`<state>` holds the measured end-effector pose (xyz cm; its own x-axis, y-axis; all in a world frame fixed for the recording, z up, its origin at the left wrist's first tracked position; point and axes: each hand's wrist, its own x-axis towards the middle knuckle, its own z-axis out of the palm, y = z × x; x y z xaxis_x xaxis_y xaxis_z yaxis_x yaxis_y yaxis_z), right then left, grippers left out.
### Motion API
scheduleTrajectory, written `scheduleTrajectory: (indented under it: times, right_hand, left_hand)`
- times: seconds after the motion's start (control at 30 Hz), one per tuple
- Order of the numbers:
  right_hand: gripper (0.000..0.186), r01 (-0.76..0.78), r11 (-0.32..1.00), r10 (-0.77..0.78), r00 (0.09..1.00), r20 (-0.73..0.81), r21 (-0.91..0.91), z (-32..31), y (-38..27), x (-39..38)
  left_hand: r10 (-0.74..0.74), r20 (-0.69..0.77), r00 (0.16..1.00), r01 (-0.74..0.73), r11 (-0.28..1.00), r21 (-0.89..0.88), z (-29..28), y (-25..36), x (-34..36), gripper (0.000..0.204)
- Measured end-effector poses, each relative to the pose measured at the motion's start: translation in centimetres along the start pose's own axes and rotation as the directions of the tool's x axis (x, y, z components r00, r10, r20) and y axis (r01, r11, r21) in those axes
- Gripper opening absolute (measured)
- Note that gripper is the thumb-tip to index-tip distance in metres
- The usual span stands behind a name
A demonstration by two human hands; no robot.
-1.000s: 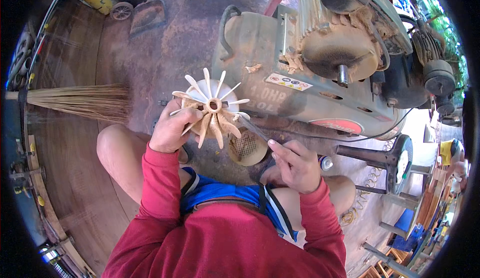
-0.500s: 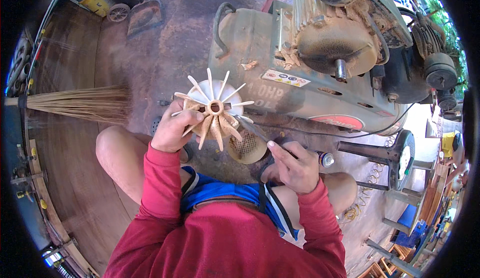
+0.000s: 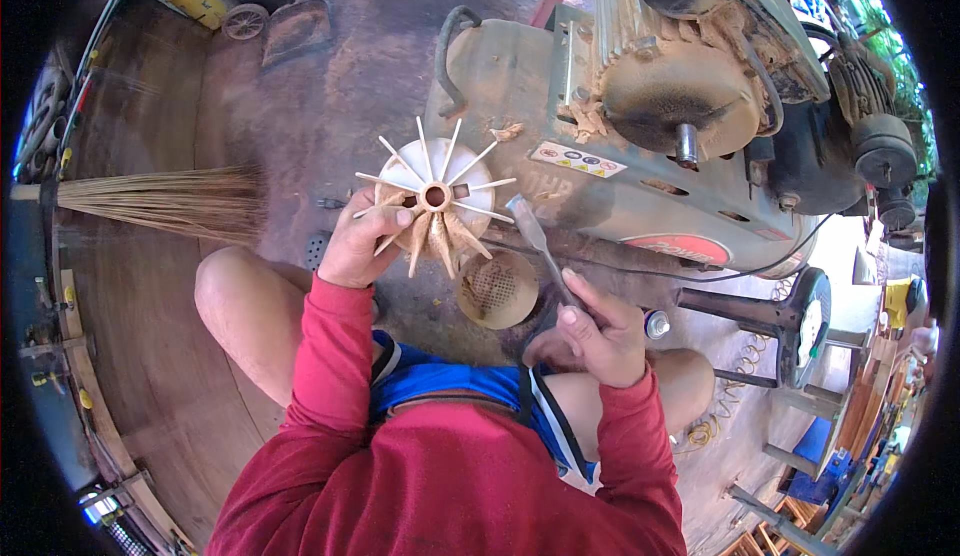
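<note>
My left hand point(image 3: 365, 241) is closed on a white cooling fan point(image 3: 478, 174), thumb by its hub. The fan's long blades stand out all round. Brown dust cakes the lower blades, while the upper ones look paler. In my right hand point(image 3: 603, 334) is a narrow flat-bladed scraper point(image 3: 531, 224), its blade pointing up and left. The blade tip is close beside the fan's right-hand blades and seems apart from them. Beneath the fan, a round perforated cover point(image 3: 497, 289) with dust inside lies on the floor.
A dusty air compressor point(image 3: 500, 146) stands ahead, with a motor point(image 3: 680, 101) and bare shaft on top. At left lies a stick broom point(image 3: 160, 203). To the right are a small can point(image 3: 656, 324), a black stand point(image 3: 800, 321) and a coiled yellow hose point(image 3: 705, 428).
The scraper has moved off the fan to the right, its blade now fully showing. The fan has turned slightly in my left hand and shifted a little up.
</note>
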<state>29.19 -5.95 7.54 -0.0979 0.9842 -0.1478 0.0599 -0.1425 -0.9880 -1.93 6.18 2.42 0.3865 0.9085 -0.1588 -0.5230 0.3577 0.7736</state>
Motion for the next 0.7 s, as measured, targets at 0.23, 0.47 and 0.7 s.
scheduleTrajectory:
  times: [0.23, 0.47, 0.7]
  right_hand:
    - [0.043, 0.398, 0.701, -0.430, 0.898, 0.096, -0.591, 0.3, -0.3, 0.4]
    - [0.048, 0.384, 0.701, -0.369, 0.916, 0.156, -0.601, 0.7, 0.3, 0.6]
    - [0.050, 0.397, 0.624, -0.433, 0.893, 0.126, -0.673, 1.3, 0.7, 0.2]
  left_hand:
    - [0.042, 0.042, 0.998, -0.039, 0.997, -0.069, -0.2, 0.2, 0.1, 0.071]
    - [0.051, 0.060, 0.997, -0.045, 0.994, -0.096, 0.5, 0.0, 0.1, 0.077]
    - [-0.007, -0.050, 0.999, 0.001, 0.993, -0.117, 0.3, -0.7, -0.1, 0.070]
